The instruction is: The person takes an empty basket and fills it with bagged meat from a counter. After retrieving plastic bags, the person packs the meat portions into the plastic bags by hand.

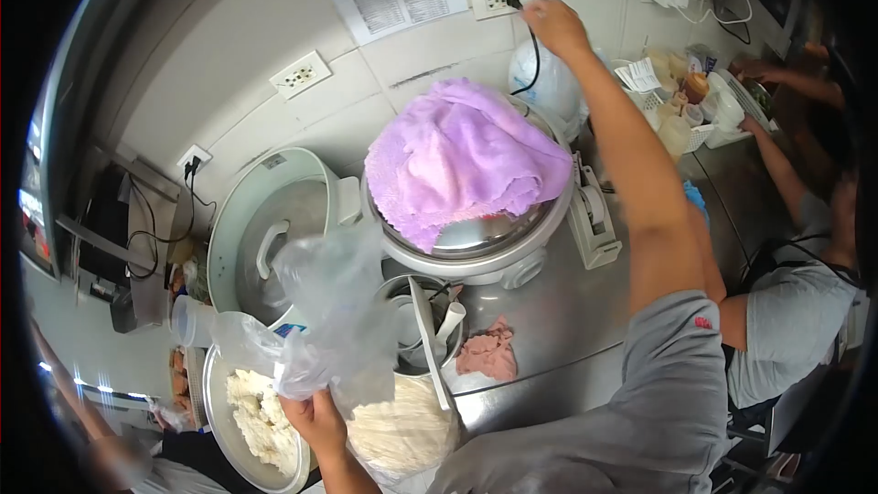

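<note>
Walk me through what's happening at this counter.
The person's right hand is up at a black plug in the wall outlet; whether it grips the plug is unclear. The left hand holds clear plastic near a bowl of white food. A purple towel lies over the lid of a large round cooker, and another person is farther right.

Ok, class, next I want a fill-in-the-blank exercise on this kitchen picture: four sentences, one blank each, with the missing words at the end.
1. The left hand is holding a clear plastic ____.
2. The right hand is raised to a plug whose cord is ____ in colour.
3. The purple towel is draped over the round cooker's shiny ____.
4. The small crumpled cloth on the metal counter is ____ in colour.

Missing words: bag; black; lid; pink.
</note>
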Demonstrator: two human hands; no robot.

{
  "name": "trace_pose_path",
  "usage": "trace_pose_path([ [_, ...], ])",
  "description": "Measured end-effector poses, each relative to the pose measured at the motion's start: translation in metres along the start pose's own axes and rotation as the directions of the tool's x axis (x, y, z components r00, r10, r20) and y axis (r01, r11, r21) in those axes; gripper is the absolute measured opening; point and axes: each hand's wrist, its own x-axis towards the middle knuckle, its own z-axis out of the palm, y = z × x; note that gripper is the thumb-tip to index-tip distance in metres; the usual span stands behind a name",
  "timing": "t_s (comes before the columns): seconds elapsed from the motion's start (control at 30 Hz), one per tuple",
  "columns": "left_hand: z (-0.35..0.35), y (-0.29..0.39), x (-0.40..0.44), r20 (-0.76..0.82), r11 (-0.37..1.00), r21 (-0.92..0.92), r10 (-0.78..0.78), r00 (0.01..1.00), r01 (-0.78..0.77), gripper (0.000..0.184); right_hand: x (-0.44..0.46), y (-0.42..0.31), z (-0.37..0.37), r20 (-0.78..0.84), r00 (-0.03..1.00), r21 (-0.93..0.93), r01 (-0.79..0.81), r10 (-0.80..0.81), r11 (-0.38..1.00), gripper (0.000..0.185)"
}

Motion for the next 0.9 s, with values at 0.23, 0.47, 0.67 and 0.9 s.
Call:
trace_pose_path([
  [0.23,-0.027,-0.013,-0.019,-0.088,0.99,-0.023,-0.139,0.986,0.138,0.025,-0.011,0.073,0.03,0.219,0.952,-0.316,-0.137,0.213,0.939,0.025],
  [0.47,-0.035,-0.015,-0.029,-0.077,0.981,-0.001,-0.192,0.978,0.193,0.023,0.002,0.077,0.02,0.214,0.949,-0.218,-0.184,0.231,0.958,0.023],
  [0.67,-0.035,-0.014,-0.025,-0.101,0.987,0.03,-0.155,0.983,0.159,0.02,0.011,0.07,0.019,0.109,0.946,-0.203,-0.279,0.305,0.939,0.031],
  [0.9,-0.031,-0.009,-0.022,-0.11,0.993,0.042,-0.103,0.989,0.108,0.021,0.021,0.084,-0.002,0.476,0.865,-0.287,-0.019,0.16,0.958,0.025],
])
